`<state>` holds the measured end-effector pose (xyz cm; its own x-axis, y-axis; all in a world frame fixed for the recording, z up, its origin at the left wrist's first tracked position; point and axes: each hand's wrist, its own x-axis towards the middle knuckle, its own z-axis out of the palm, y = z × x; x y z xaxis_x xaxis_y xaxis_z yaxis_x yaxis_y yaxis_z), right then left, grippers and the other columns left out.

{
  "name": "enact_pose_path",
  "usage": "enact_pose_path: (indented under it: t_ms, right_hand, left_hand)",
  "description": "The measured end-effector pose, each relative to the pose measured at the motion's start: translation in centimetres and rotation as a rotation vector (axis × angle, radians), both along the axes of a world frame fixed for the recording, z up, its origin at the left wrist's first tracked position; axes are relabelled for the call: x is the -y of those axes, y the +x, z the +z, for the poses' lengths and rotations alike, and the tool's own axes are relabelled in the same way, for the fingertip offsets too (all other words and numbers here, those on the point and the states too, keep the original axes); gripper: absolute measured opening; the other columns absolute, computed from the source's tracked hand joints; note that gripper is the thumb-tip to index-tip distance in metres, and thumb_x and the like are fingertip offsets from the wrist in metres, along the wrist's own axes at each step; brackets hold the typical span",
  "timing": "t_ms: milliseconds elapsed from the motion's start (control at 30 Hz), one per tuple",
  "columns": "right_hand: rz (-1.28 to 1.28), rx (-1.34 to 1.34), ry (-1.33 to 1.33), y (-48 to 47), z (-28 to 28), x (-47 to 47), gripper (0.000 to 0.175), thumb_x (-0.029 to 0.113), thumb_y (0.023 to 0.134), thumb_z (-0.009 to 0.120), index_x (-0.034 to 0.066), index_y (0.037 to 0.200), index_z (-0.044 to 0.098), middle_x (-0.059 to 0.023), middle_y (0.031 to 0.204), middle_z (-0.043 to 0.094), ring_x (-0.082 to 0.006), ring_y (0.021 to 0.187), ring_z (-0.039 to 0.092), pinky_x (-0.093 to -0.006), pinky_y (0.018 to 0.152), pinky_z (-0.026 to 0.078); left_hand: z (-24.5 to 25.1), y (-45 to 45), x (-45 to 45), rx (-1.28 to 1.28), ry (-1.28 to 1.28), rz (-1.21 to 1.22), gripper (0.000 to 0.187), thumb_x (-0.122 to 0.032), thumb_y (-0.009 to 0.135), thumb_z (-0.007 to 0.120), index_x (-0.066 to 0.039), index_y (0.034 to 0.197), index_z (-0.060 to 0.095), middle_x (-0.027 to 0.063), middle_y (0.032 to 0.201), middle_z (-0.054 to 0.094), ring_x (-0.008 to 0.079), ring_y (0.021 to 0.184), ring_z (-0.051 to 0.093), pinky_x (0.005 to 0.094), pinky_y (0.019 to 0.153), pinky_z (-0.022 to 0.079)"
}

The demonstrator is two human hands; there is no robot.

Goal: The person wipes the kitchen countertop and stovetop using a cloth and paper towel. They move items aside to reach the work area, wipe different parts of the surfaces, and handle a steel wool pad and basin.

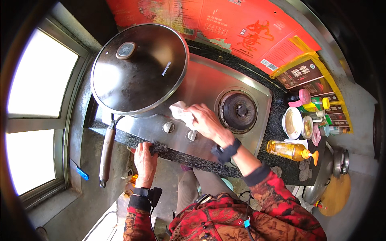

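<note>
My right hand (pixel 206 122) holds a crumpled white tissue or cloth (pixel 181 114) over the stainless steel gas hob (pixel 202 90), between the lidded pan and the bare burner (pixel 239 111). Two control knobs (pixel 168 127) are just below it. My left hand (pixel 144 159) rests at the front edge of the dark granite worktop (pixel 187 159); its fingertips curl over the edge, and whether they grip anything is hard to tell. A large wok with a glass lid (pixel 141 81) covers the left burner, its long handle (pixel 107 153) pointing towards me.
Right of the hob are a pump bottle of yellow liquid (pixel 286 150), a white bowl (pixel 292 123) and several condiment bottles (pixel 315 104). Red cardboard (pixel 241 33) lines the back. A blue-handled knife (pixel 82 173) lies by the window at left. A round wooden board (pixel 336 194) stands at lower right.
</note>
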<state>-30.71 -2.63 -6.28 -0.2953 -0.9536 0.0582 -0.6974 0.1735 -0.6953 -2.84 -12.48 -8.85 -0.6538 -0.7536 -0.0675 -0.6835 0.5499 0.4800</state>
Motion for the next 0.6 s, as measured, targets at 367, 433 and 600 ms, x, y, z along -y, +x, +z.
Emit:
enact_pose_path:
  t_ms: [367, 433, 600]
  right_hand:
    - [-0.028, -0.154, 0.093, 0.0, -2.2, -8.2, 0.029, 0.014, 0.088, 0.065, 0.0046, 0.115, 0.066, -0.0104, 0.126, 0.059, -0.0316, 0.107, 0.06, -0.0428, 0.09, 0.052]
    - [-0.057, -0.145, 0.085, -0.6, -2.2, -10.3, 0.021, 0.012, 0.087, 0.065, 0.0022, 0.105, 0.068, -0.0122, 0.129, 0.06, -0.0328, 0.108, 0.061, -0.044, 0.09, 0.053]
    - [-0.062, -0.117, 0.147, -0.8, -3.5, -8.3, 0.021, 0.009, 0.086, 0.065, 0.0013, 0.105, 0.067, -0.0144, 0.113, 0.062, -0.0344, 0.103, 0.062, -0.0434, 0.089, 0.054]
  left_hand:
    - [-0.6, -0.3, 0.5, 0.151, -0.03, -0.036, 0.04, -0.009, 0.067, 0.081, -0.007, 0.101, 0.061, 0.0124, 0.1, 0.058, 0.0343, 0.096, 0.06, 0.045, 0.083, 0.047]
    - [-0.7, -0.6, 0.7, 0.152, -0.041, -0.047, 0.039, -0.009, 0.066, 0.08, -0.007, 0.1, 0.061, 0.0124, 0.099, 0.058, 0.0343, 0.097, 0.06, 0.0456, 0.082, 0.048]
    - [-0.7, -0.9, 0.8, 0.181, -0.062, -0.063, 0.041, -0.007, 0.065, 0.08, -0.007, 0.101, 0.06, 0.0116, 0.1, 0.059, 0.0343, 0.098, 0.06, 0.0452, 0.082, 0.048]
